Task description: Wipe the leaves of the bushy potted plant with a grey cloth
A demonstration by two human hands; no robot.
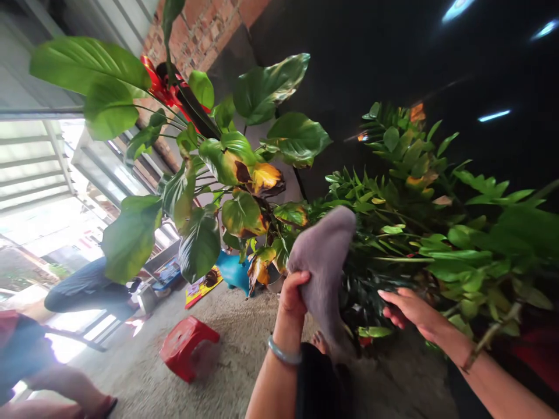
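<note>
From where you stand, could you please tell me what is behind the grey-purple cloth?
Past the grey-purple cloth, small green leaves show at upper right and rough grey floor at lower left; whatever lies directly behind is covered.

Bare reddish brick wall (212,29) is showing up top, with pale ribbed panels (116,23) running just beside it. Daylight is seriously blasting in on the left, washing out everything below some whitish slats (30,166). A near-black surface (358,52) is filling the upper right, and white light streaks (493,116) are glowing there, can't tell if lamps or reflections. Rough grey floor (240,361) is stretching underneath, and a red plastic stool (186,343) is sitting on it.
</note>
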